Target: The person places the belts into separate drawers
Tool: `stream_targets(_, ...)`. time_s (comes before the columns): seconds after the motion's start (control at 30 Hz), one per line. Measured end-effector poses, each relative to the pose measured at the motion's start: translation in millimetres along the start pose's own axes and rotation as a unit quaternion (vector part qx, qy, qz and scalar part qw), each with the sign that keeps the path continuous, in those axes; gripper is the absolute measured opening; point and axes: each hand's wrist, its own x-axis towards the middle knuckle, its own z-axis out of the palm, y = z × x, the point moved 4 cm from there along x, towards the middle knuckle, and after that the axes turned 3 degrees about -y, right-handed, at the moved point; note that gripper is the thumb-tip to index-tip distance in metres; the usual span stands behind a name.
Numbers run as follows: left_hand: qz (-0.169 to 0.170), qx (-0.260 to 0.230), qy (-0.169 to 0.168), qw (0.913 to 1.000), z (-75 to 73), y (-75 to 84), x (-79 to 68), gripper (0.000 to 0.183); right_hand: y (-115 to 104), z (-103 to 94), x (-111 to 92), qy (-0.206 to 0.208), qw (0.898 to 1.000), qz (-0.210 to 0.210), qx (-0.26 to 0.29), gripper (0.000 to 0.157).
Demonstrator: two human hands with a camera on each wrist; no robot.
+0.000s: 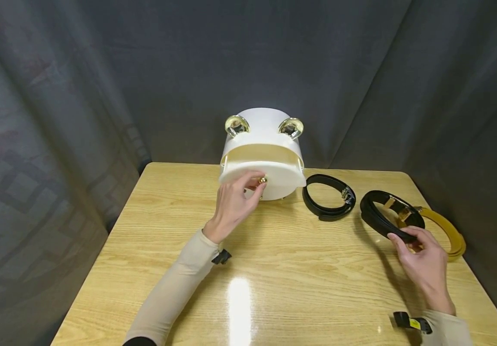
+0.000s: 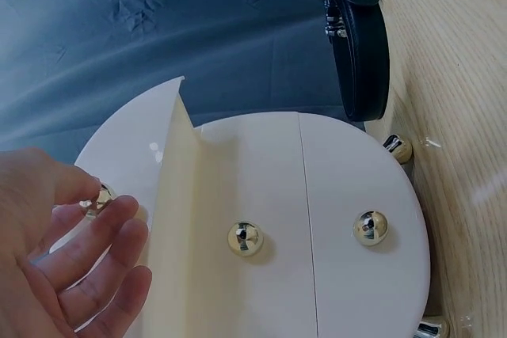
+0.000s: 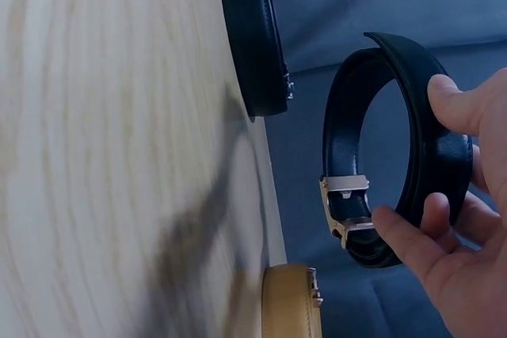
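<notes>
A white round-sided drawer box (image 1: 263, 117) stands at the back of the table with its top drawer (image 1: 287, 179) pulled partly out. My left hand (image 1: 234, 204) pinches that drawer's gold knob (image 1: 263, 180) between thumb and fingers. In the left wrist view, two lower drawer fronts sit closed, each with a gold knob (image 2: 245, 238). My right hand (image 1: 427, 262) grips a coiled black belt (image 1: 375, 221) and holds it above the table. Its gold-toned buckle (image 3: 347, 184) shows inside the coil in the right wrist view. The open drawer's floor is hidden behind its front.
Another coiled black belt (image 1: 336, 213) with a silvery buckle lies right of the box. A coiled mustard-yellow belt (image 1: 455, 238) rests near the table's right edge, partly behind the held belt. Gold rounded fittings (image 1: 237, 125) stick up from the box. Grey curtains (image 1: 248, 57) surround the wooden table (image 1: 317, 288).
</notes>
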Motion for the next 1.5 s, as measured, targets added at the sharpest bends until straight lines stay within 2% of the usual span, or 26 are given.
stream_targets(0.2,0.001,-0.009,0.000,1.0000,-2.2,1.6,-2.7,0.023,-5.5,-1.8,0.7,0.001,1.000,-0.006,0.000,0.031)
stream_targets(0.63,0.004,0.005,0.002,1.0000,-4.2,3.8,-7.2,0.022,-12.3,-7.0,1.7,0.003,1.000,0.002,0.009,0.029)
stream_targets(0.93,0.002,-0.001,-0.004,1.0000,-3.6,6.4,-10.4,0.022,-16.9,-12.2,3.8,0.016,0.999,-0.017,0.032,0.030)
stream_targets(1.27,0.007,-0.003,-0.007,0.9999,-3.7,8.0,-12.9,0.021,-24.9,-18.8,5.0,0.018,0.999,0.007,0.041,0.029)
stream_targets(1.5,0.011,0.001,-0.006,0.9999,-3.1,8.0,-14.2,0.021,-27.8,-19.8,5.4,0.023,0.999,0.002,0.044,0.030)
